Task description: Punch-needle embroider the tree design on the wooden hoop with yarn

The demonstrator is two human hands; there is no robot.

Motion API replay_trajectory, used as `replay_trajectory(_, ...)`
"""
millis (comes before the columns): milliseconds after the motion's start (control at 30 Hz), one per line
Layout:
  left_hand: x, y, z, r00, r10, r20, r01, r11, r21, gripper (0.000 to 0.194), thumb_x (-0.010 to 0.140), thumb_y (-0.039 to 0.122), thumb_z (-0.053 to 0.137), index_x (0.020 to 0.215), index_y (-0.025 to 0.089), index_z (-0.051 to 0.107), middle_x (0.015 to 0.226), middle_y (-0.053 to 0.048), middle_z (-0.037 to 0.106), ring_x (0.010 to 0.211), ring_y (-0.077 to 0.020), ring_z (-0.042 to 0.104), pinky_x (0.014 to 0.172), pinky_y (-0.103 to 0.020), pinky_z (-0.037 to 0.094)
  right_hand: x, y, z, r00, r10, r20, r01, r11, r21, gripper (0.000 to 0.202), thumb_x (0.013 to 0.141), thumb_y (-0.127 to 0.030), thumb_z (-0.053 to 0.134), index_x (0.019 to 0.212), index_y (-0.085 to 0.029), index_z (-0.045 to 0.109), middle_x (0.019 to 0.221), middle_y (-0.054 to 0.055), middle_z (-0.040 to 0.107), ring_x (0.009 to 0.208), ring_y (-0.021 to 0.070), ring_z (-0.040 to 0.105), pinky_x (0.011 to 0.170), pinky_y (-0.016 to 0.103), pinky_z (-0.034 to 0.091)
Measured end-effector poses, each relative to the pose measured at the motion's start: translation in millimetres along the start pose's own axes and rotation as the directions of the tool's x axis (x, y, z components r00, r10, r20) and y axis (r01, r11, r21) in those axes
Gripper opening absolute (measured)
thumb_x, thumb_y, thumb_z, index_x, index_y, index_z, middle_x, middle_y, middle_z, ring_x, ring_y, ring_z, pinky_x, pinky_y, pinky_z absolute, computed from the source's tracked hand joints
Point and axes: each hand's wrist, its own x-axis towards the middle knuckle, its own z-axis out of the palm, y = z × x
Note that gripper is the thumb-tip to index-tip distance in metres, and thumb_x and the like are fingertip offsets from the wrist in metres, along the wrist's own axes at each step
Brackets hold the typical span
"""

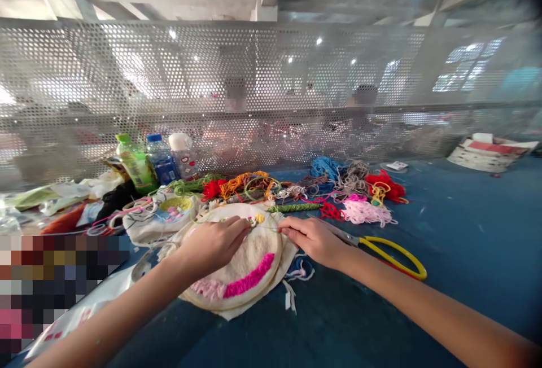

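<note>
Round wooden embroidery hoop (pixel 237 300) lying flat on the blue felt-like table (pixel 466 232), near its front middle, stretched with cream cloth; loose cloth spilling past the rim at the lower edge. Fuzzy looped stitching on the cloth: 1 curved band, pale pink running into bright magenta, plus small yellow and green tufts near the top edge.

Left hand (pixel 212 244) resting on the cloth inside the hoop, fingers curled and pinched together at the tufts; whether anything thin sits between the fingertips, cannot tell. Right hand (pixel 313 238) at the hoop's right rim, thumb and forefinger closed in a pinch, other fingers folded; a fine pale thread (pixel 271 228) seeming to run between both hands.

1 pair of scissors (pixel 381 249), steel blades, yellow loop handles, lying just beside the right hand. Tangled yarn skeins (pixel 322 187) heaped behind the hoop: orange, red, green, blue, grey, pink. 3 plastic bottles (pixel 161 159) standing at the back left, 1 green, 1 blue, 1 white-capped. 1 second stitched cloth (pixel 169 215) beside the hoop's left.

Perforated metal screen (pixel 271 103) closing off the far table edge. Right half of the table largely bare; left side crowded.
</note>
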Motion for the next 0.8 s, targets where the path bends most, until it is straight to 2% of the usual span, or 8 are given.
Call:
replay_trajectory(200, 1, 4, -4.6, 1.0, 0.019, -0.012, -0.019, 0.999, 0.029, 0.029, 0.101, 0.028, 0.031, 0.11, 0.019, 0.056, 0.087, -0.003, 0.069, 0.066, -0.0191, 0.067, 0.053, -0.028, 0.045, 4, -2, 0, 1.0, 0.019, -0.023, -0.018, 0.998, 0.059, 0.031, 0.096, -0.035, 0.044, 0.109, -0.02, 0.067, 0.068, 0.0, 0.066, 0.058, 0.0123, 0.056, 0.057, 0.023, 0.04)
replay_trajectory(300, 0, 6, -5.8, 0.999, 0.053, -0.008, -0.052, 0.991, 0.124, 0.024, 0.1, 0.023, 0.034, 0.108, 0.018, 0.056, 0.086, -0.003, 0.067, 0.064, -0.0205, 0.066, 0.048, -0.03, 0.043, 4, -8, 0, 0.999, 0.032, -0.015, -0.031, 0.997, 0.07, 0.031, 0.096, -0.032, 0.044, 0.11, -0.019, 0.068, 0.068, 0.001, 0.067, 0.059, 0.0128, 0.057, 0.057, 0.024, 0.042)
replay_trajectory(367, -1, 9, -7.9, 0.992, 0.125, 0.001, -0.122, 0.97, 0.209, 0.021, 0.097, 0.016, 0.037, 0.103, 0.016, 0.057, 0.084, -0.004, 0.065, 0.063, -0.0216, 0.065, 0.045, -0.03, 0.042, 4, -14, 1, 0.999, 0.043, -0.006, -0.042, 0.997, 0.07, 0.03, 0.096, -0.03, 0.044, 0.11, -0.019, 0.069, 0.07, 0.002, 0.068, 0.059, 0.0129, 0.057, 0.058, 0.024, 0.042)
replay_trajectory(467, -2, 16, -12.1, 0.974, 0.227, -0.005, -0.216, 0.931, 0.294, 0.021, 0.092, 0.007, 0.04, 0.102, 0.013, 0.057, 0.086, -0.006, 0.064, 0.063, -0.0215, 0.064, 0.046, -0.031, 0.045, 3, -22, 2, 0.999, 0.033, 0.019, -0.035, 0.997, 0.073, 0.03, 0.096, -0.03, 0.044, 0.11, -0.021, 0.069, 0.078, 0.002, 0.07, 0.062, 0.0131, 0.058, 0.061, 0.025, 0.043)
replay_trajectory(567, -2, 20, -15.3, 0.97, 0.241, -0.017, -0.222, 0.916, 0.334, 0.026, 0.091, 0.006, 0.041, 0.111, 0.011, 0.056, 0.092, -0.008, 0.065, 0.067, -0.0219, 0.065, 0.05, -0.033, 0.049, 3, -17, 0, 1.0, 0.023, 0.019, -0.025, 0.997, 0.072, 0.027, 0.095, -0.032, 0.047, 0.109, -0.022, 0.068, 0.091, 0.003, 0.071, 0.072, 0.0147, 0.061, 0.066, 0.026, 0.044)
replay_trajectory(700, -2, 19, -18.0, 0.98, 0.198, 0.013, -0.188, 0.907, 0.378, 0.034, 0.09, 0.004, 0.042, 0.122, 0.008, 0.053, 0.093, -0.009, 0.065, 0.071, -0.0231, 0.066, 0.054, -0.033, 0.051, 3, -1, -4, 0.995, 0.096, 0.005, -0.096, 0.989, 0.114, 0.022, 0.094, -0.036, 0.048, 0.095, -0.02, 0.064, 0.076, 0.001, 0.064, 0.067, 0.0146, 0.057, 0.06, 0.025, 0.042)
replay_trajectory(800, -2, 19, -19.1, 0.98, 0.2, 0.02, -0.192, 0.905, 0.379, 0.034, 0.091, 0.004, 0.04, 0.122, 0.007, 0.053, 0.093, -0.009, 0.064, 0.07, -0.0226, 0.066, 0.054, -0.034, 0.051, 3, 1, -2, 0.996, 0.091, 0.018, -0.093, 0.985, 0.146, 0.021, 0.095, -0.035, 0.048, 0.09, -0.02, 0.06, 0.071, -0.001, 0.058, 0.065, 0.0135, 0.054, 0.058, 0.025, 0.04)
